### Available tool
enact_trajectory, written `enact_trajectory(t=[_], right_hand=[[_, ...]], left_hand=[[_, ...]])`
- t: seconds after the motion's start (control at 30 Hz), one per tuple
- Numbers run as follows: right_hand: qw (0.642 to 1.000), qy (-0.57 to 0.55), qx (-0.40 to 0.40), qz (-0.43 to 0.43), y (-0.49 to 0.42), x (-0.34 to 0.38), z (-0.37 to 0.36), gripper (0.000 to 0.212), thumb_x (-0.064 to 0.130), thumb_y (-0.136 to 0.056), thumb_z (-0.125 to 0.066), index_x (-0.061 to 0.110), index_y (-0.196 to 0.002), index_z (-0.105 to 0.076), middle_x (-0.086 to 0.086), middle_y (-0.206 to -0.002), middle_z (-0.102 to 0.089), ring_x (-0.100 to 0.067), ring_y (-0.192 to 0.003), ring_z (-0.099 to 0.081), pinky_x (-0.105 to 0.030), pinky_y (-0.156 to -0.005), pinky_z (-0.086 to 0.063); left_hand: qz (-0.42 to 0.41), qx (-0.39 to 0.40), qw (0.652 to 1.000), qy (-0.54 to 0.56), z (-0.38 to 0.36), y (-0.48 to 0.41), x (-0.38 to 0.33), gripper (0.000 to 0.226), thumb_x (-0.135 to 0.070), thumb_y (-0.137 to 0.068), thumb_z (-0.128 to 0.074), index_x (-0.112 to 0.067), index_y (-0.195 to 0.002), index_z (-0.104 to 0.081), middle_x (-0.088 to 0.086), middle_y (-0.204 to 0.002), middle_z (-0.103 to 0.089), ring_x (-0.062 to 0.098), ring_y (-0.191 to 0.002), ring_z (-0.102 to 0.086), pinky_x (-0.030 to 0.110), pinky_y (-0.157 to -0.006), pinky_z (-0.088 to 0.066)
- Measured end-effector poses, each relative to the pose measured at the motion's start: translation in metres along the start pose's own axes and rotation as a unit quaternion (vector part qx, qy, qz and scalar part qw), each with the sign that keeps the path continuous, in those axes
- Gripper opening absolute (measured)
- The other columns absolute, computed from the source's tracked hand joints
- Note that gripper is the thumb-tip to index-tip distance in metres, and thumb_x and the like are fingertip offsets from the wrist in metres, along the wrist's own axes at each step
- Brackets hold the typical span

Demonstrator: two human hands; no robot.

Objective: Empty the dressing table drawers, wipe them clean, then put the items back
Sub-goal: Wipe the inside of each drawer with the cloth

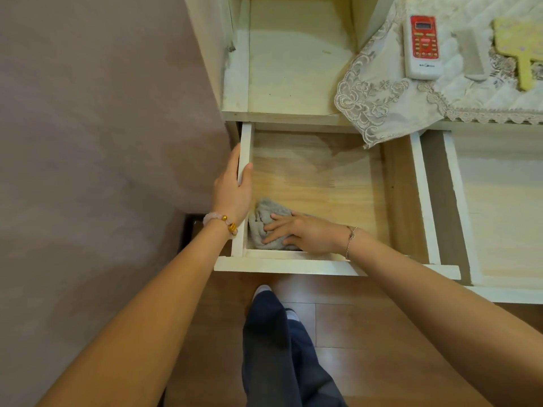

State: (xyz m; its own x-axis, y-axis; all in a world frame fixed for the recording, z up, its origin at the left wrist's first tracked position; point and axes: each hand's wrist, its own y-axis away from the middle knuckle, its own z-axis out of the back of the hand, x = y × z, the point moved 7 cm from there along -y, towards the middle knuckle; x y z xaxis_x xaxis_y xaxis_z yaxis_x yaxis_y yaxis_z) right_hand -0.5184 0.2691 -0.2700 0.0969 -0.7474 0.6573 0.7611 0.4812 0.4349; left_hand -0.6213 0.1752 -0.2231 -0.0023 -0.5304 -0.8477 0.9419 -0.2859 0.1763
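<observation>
Here, the right hand [305, 233] lies palm down on a crumpled grey cloth [264, 221]. Its fingers are straight and slightly spread, pointing toward 9 o'clock; they press the cloth flat and do not curl round it. The forearm comes in from 4 o'clock over the drawer's front panel, with a thin chain bracelet [351, 239] at the wrist.

The cloth sits on the bare wooden floor of the pulled-out drawer [323, 183], in its 7 o'clock corner, against the left wall and close to the front panel.

The left hand [233, 189] grips that left wall at about 9 o'clock of the drawer. The thumb is hooked over the rim to the inside, the fingers are wrapped down the outside, and the arm reaches in straight from 7 o'clock. A pink bead bracelet [220, 221] with gold beads circles the wrist.

At 3 o'clock a second drawer [499, 207] also stands pulled out, showing a pale floor. On the table top at 1 o'clock, a lace runner [382, 95] hangs over the edge. It carries a red-and-white remote control [423, 47] and, further toward 2 o'clock, a yellow hand mirror [520, 45]. At 6 o'clock dark trousers [273, 348] stand on a wooden floor [367, 333].
</observation>
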Motion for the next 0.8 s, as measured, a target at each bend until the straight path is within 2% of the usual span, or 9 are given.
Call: enact_trajectory(t=[0.07, 0.2, 0.27, 0.33, 0.43, 0.53, 0.6, 0.7, 0.8], right_hand=[[1.0, 0.005, -0.019, -0.006, 0.015, -0.011, 0.004, 0.039, 0.011, -0.094, -0.049, 0.026, -0.13, -0.052, 0.004, -0.151, -0.032, -0.012, -0.144, -0.011, -0.031, -0.115, 0.001], [0.995, 0.007, -0.062, -0.078, 0.064, -0.055, 0.011, 0.045, 0.01, -0.091, -0.055, 0.023, -0.133, -0.048, 0.001, -0.153, -0.024, -0.021, -0.144, -0.01, -0.04, -0.118, -0.01], [0.987, 0.007, -0.085, -0.133, 0.089, -0.076, 0.017, 0.049, 0.003, -0.092, -0.051, 0.018, -0.137, -0.042, -0.007, -0.154, -0.017, -0.027, -0.144, -0.009, -0.036, -0.118, -0.01], [0.975, 0.014, -0.12, -0.186, 0.107, -0.09, 0.023, 0.051, 0.0, -0.094, -0.045, 0.019, -0.14, -0.037, -0.006, -0.156, -0.013, -0.028, -0.144, -0.008, -0.031, -0.115, -0.015], [0.963, 0.004, -0.151, -0.222, 0.114, -0.095, 0.024, 0.052, 0.001, -0.097, -0.039, 0.023, -0.143, -0.031, -0.002, -0.156, -0.011, -0.027, -0.144, -0.007, -0.034, -0.116, -0.02], [0.952, -0.01, -0.182, -0.246, 0.111, -0.1, 0.028, 0.053, 0.009, -0.099, -0.036, 0.022, -0.147, -0.018, -0.004, -0.157, -0.005, -0.029, -0.145, -0.003, -0.034, -0.116, -0.014], [0.939, -0.025, -0.209, -0.272, 0.108, -0.104, 0.033, 0.053, 0.013, -0.1, -0.034, 0.022, -0.148, -0.013, -0.006, -0.158, -0.003, -0.031, -0.145, -0.001, -0.038, -0.116, -0.012], [0.926, -0.027, -0.238, -0.291, 0.094, -0.1, 0.041, 0.051, 0.012, -0.1, -0.033, 0.019, -0.148, -0.015, -0.009, -0.158, -0.003, -0.036, -0.144, 0.002, -0.043, -0.115, -0.012], [0.922, 0.005, -0.251, -0.294, 0.068, -0.088, 0.05, 0.052, 0.012, -0.099, -0.034, 0.019, -0.148, -0.018, -0.009, -0.158, -0.004, -0.037, -0.144, 0.001, -0.054, -0.113, -0.015]], left_hand=[[0.0, -0.001, 1.0, -0.002, 0.0, 0.0, 0.0, 0.047, -0.029, -0.101, -0.034, -0.027, -0.147, -0.024, -0.002, -0.145, -0.04, 0.016, -0.13, -0.04, 0.02, -0.099, -0.031], [0.001, -0.004, 1.0, 0.0, 0.001, 0.001, -0.002, 0.048, -0.028, -0.101, -0.034, -0.026, -0.147, -0.023, -0.004, -0.147, -0.037, 0.014, -0.132, -0.036, 0.016, -0.098, -0.028], [0.008, -0.002, 1.0, 0.003, 0.0, 0.001, -0.001, 0.048, -0.029, -0.101, -0.033, -0.028, -0.147, -0.022, -0.006, -0.148, -0.036, 0.011, -0.131, -0.036, 0.015, -0.095, -0.027], [0.014, 0.0, 1.0, 0.004, -0.001, 0.001, 0.0, 0.048, -0.03, -0.101, -0.033, -0.029, -0.147, -0.022, -0.006, -0.147, -0.036, 0.009, -0.129, -0.035, 0.017, -0.095, -0.026], [0.003, 0.001, 1.0, 0.012, -0.001, 0.001, -0.001, 0.048, -0.029, -0.101, -0.034, -0.027, -0.147, -0.023, -0.005, -0.146, -0.038, 0.012, -0.13, -0.039, 0.016, -0.095, -0.03], [0.002, -0.001, 1.0, 0.007, -0.001, 0.001, -0.001, 0.048, -0.027, -0.101, -0.033, -0.027, -0.147, -0.022, -0.005, -0.146, -0.038, 0.001, -0.121, -0.036, 0.002, -0.085, -0.028], [0.001, -0.006, 1.0, 0.002, 0.0, 0.001, -0.001, 0.048, -0.027, -0.101, -0.033, -0.027, -0.147, -0.022, -0.005, -0.146, -0.037, 0.001, -0.121, -0.036, -0.002, -0.084, -0.028], [0.0, -0.009, 1.0, -0.003, -0.001, 0.0, 0.0, 0.047, -0.028, -0.101, -0.033, -0.028, -0.147, -0.023, -0.004, -0.145, -0.04, 0.011, -0.124, -0.043, 0.01, -0.088, -0.033], [-0.003, -0.012, 1.0, -0.013, 0.0, 0.0, 0.0, 0.047, -0.029, -0.101, -0.033, -0.028, -0.147, -0.023, -0.004, -0.142, -0.043, 0.005, -0.111, -0.046, 0.001, -0.076, -0.033]])
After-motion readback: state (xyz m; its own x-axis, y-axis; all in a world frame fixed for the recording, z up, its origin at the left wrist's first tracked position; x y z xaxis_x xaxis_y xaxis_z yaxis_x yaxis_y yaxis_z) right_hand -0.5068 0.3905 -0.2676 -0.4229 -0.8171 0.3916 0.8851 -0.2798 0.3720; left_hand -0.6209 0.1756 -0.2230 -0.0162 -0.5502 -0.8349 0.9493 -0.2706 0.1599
